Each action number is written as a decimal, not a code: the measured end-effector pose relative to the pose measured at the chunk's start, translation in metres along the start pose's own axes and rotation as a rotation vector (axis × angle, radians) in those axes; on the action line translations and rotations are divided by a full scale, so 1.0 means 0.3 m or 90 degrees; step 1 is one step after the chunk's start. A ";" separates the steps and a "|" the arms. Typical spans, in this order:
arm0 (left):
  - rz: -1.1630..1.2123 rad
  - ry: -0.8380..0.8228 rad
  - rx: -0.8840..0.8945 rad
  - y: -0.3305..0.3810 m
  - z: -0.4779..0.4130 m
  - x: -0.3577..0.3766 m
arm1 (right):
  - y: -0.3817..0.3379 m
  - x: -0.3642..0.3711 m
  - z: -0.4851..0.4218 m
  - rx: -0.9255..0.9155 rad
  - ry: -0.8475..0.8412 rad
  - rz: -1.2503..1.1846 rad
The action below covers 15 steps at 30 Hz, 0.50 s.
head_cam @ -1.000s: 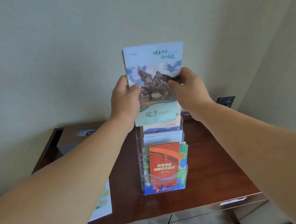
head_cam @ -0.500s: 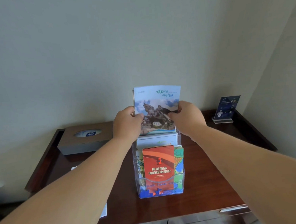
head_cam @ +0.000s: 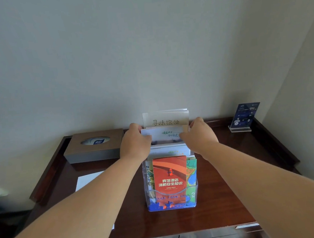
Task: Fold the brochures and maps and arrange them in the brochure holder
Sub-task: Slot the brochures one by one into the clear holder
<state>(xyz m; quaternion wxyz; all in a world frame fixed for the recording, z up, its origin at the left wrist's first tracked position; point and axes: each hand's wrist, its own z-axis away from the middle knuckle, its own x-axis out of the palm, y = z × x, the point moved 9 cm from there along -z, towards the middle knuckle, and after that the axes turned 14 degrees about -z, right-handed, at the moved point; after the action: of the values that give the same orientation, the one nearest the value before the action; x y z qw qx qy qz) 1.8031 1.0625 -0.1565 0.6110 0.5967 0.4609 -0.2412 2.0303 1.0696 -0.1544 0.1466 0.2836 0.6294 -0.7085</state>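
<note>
A clear tiered brochure holder (head_cam: 196,188) stands mid-desk. Its front pocket holds an orange brochure (head_cam: 170,175) with a green map (head_cam: 192,174) behind it. A white brochure (head_cam: 170,152) fills the tier above. Both hands pinch a blue-and-white brochure (head_cam: 164,135), sunk deep into a rear tier so only its top strip shows. My left hand (head_cam: 135,144) grips its left edge, my right hand (head_cam: 198,136) its right edge. A white brochure with brush lettering (head_cam: 166,119) stands in the rearmost tier.
A brown tissue box (head_cam: 95,147) sits at the back left of the dark wooden desk (head_cam: 223,198). White paper (head_cam: 88,180) lies flat at the left, partly under my left forearm. A blue sign in an acrylic stand (head_cam: 244,117) is at the back right corner.
Both hands have lowered the blue-and-white brochure from high above the holder down into a rear tier. The camera view has tilted down and pulled back.
</note>
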 end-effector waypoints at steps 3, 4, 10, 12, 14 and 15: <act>-0.022 0.003 -0.008 -0.002 0.003 -0.002 | 0.008 0.032 0.010 0.016 -0.035 -0.008; -0.020 0.003 -0.012 -0.005 0.003 -0.001 | 0.013 0.042 0.011 0.020 -0.039 -0.017; -0.037 -0.054 0.003 -0.001 0.031 0.038 | 0.032 0.101 0.043 0.029 -0.067 -0.031; -0.048 -0.076 0.006 0.001 0.046 0.062 | 0.032 0.108 0.053 0.021 -0.067 -0.013; -0.051 -0.079 0.011 0.005 0.050 0.071 | 0.039 0.100 0.053 0.022 -0.060 -0.004; -0.054 -0.080 0.010 0.006 0.049 0.072 | 0.045 0.094 0.052 0.027 -0.060 0.004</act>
<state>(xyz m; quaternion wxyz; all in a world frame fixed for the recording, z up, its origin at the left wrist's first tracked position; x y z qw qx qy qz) 1.8187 1.0542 -0.1759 0.6231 0.5654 0.4446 -0.3073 2.0120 1.0563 -0.1811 0.1723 0.2548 0.6061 -0.7335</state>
